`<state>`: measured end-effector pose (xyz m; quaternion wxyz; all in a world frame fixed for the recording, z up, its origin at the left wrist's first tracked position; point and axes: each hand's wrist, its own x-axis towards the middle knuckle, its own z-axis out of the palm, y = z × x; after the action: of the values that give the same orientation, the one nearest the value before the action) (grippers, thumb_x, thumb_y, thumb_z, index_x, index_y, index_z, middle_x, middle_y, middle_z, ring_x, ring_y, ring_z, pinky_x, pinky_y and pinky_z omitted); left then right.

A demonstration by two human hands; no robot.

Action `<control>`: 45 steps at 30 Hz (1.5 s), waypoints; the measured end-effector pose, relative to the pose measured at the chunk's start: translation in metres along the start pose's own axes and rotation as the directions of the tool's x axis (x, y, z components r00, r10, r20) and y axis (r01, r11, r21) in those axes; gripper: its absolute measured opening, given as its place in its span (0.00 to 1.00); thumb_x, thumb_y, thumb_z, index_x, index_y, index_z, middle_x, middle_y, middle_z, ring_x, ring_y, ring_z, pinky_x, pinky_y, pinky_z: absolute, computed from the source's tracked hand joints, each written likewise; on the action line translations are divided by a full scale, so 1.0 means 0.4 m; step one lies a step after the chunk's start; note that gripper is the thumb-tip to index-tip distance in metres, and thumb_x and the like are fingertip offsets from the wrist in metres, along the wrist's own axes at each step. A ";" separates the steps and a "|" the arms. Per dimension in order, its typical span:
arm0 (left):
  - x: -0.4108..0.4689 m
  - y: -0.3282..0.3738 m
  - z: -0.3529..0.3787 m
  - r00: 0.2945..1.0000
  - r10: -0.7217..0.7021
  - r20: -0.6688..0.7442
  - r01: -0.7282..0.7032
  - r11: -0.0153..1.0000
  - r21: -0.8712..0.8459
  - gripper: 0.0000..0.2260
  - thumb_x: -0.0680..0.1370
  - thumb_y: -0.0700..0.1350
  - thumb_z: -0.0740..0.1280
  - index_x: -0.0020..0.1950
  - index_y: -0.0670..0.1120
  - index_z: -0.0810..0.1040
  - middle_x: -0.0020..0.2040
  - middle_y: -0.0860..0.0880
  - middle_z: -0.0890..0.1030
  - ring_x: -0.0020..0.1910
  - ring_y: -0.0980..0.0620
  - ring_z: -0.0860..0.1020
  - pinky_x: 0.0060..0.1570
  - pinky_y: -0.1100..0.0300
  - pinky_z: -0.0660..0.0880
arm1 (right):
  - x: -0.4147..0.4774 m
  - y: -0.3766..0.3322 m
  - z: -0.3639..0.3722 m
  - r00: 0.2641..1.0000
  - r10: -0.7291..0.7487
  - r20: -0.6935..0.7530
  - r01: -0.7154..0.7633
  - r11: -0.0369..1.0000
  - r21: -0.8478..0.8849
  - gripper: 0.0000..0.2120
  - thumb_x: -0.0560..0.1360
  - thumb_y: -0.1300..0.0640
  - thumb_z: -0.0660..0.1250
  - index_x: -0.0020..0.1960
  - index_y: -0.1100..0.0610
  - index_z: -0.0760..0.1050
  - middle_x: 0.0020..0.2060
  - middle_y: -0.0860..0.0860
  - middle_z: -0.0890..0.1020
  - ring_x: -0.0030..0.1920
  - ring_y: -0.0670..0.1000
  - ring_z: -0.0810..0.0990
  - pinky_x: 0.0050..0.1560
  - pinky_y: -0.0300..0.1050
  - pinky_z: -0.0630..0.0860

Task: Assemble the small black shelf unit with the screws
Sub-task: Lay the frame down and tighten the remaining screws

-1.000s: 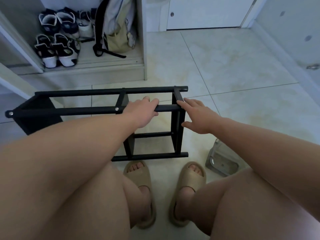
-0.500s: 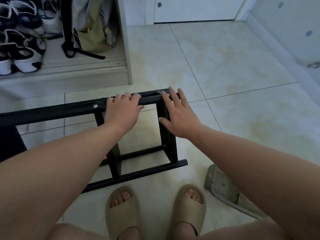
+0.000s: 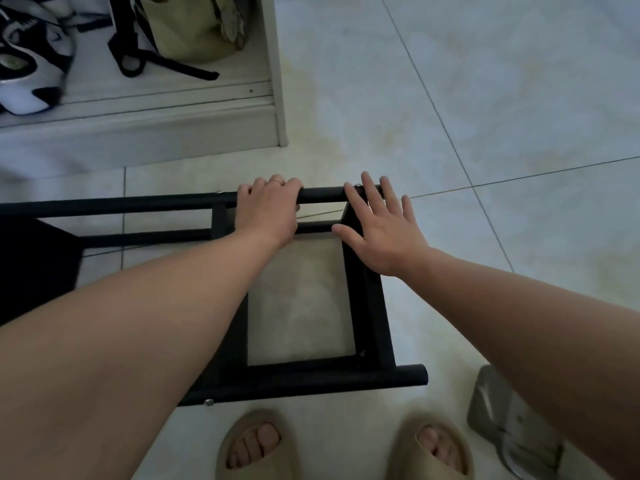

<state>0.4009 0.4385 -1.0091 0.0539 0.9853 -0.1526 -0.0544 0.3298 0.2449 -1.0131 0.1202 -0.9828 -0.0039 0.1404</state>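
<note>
Black metal sits under the curled fingers of the left hand [image 3: 266, 209], which grips the far rail [image 3: 322, 195] of the shelf frame [image 3: 367, 306]; one finger wears a ring. At three o'clock of it, the right hand [image 3: 381, 230] lies flat on the frame's end piece, fingers straight and spread apart. The frame stands on the pale tiled floor [image 3: 485, 98] and runs off toward nine o'clock. A screw head [image 3: 209, 402] shows on its near rail. Beige sandals [image 3: 249, 420] are at six o'clock, a crumpled plastic bag [image 3: 502, 410] at four, and shoes [image 3: 27, 64] and a backpack [image 3: 187, 26] at eleven.
</note>
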 end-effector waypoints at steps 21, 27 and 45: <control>-0.334 0.413 -0.089 0.810 0.524 0.262 -0.549 0.835 0.027 0.25 0.83 0.58 0.57 0.79 0.52 0.59 0.82 0.46 0.53 0.80 0.42 0.47 0.76 0.41 0.50 | -0.585 0.270 -0.154 0.937 0.172 0.304 -0.136 0.981 -0.136 0.34 0.82 0.34 0.50 0.82 0.40 0.40 0.82 0.43 0.46 0.82 0.50 0.43 0.78 0.55 0.55; -0.418 0.557 -0.022 0.596 0.728 0.338 -0.774 0.634 0.001 0.23 0.82 0.55 0.59 0.75 0.48 0.65 0.80 0.43 0.58 0.79 0.40 0.53 0.73 0.45 0.59 | -0.702 0.413 -0.098 0.818 0.292 0.496 -0.268 0.956 -0.120 0.28 0.83 0.37 0.52 0.82 0.40 0.53 0.79 0.49 0.64 0.77 0.56 0.64 0.73 0.54 0.66; -0.503 0.640 0.204 0.290 0.911 0.292 -0.946 0.320 -0.058 0.18 0.80 0.62 0.60 0.57 0.52 0.81 0.68 0.47 0.76 0.79 0.40 0.59 0.75 0.33 0.46 | -0.765 0.626 0.249 0.721 0.444 0.532 -0.355 0.896 -0.267 0.15 0.80 0.64 0.60 0.67 0.58 0.72 0.60 0.58 0.79 0.58 0.61 0.80 0.56 0.55 0.78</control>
<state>0.1247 0.2501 -1.0401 -0.0081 0.6964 -0.7042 -0.1376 0.0020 0.0123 -1.0812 0.0077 -0.8756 0.1616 0.4552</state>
